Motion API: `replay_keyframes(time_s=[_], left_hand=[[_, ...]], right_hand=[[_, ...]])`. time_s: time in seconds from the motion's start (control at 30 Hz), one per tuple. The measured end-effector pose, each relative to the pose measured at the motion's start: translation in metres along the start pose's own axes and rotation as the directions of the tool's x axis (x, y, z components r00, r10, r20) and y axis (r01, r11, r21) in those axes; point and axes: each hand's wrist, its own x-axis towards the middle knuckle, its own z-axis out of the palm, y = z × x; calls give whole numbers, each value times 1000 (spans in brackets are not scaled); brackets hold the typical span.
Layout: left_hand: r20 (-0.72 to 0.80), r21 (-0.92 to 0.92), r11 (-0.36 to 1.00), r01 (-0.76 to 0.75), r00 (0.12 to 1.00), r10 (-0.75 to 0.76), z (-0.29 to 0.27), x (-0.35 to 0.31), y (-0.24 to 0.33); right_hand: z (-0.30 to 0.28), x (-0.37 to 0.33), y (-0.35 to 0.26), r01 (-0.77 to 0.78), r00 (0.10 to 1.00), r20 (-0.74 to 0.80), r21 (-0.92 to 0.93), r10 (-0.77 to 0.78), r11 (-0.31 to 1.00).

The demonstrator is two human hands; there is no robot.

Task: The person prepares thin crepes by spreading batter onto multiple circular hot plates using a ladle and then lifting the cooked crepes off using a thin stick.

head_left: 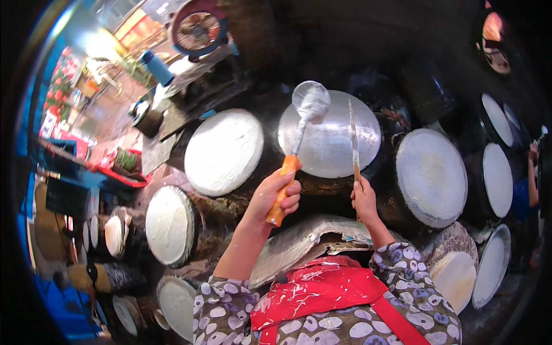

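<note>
Fingers wrapped round an orange handle, my left hand (275, 194) holds a ladle (311, 102) up over a round metal griddle (338, 154). White batter coats the ladle's bowl. My right hand (364, 200) is closed on the wooden end of a long thin spatula (353, 135), its narrow blade pointing away from me over the griddle's right side. The griddle's shiny surface shows a thin whitish film. White batter-like layers cover the round griddle to the left (224, 152) and the one to the right (432, 177).
More white-topped griddles stand at the left (169, 225) and far right (498, 179). A crusted board-like sheet (313, 236) lies between me and the middle griddle. Further back are a fan (198, 31) and a blue bottle (156, 68). Another person's arm (533, 178) shows at the right edge.
</note>
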Motion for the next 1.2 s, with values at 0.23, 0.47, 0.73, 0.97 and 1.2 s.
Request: replay_keyframes(time_s=[0.23, 0.47, 0.73, 0.97, 1.2], left_hand=[[-182, 685, 719, 116, 983, 15, 12, 120, -51], [122, 962, -270, -27, 932, 342, -34, 181, -69], [144, 820, -548, 165, 867, 477, -72, 220, -11], [54, 811, -528, 252, 866, 497, -86, 204, 12], [-61, 814, -454, 362, 831, 553, -106, 170, 37]], right_hand=[[-16, 7, 41, 42, 974, -224, 0, -41, 999], [6, -11, 22, -31, 946, -308, -384, -96, 923], [30, 34, -17, -18, 964, -219, -617, -149, 787], [55, 57, -30, 47, 995, -20, -746, -93, 664], [11, 60, -29, 33, 990, -59, -783, -128, 622]])
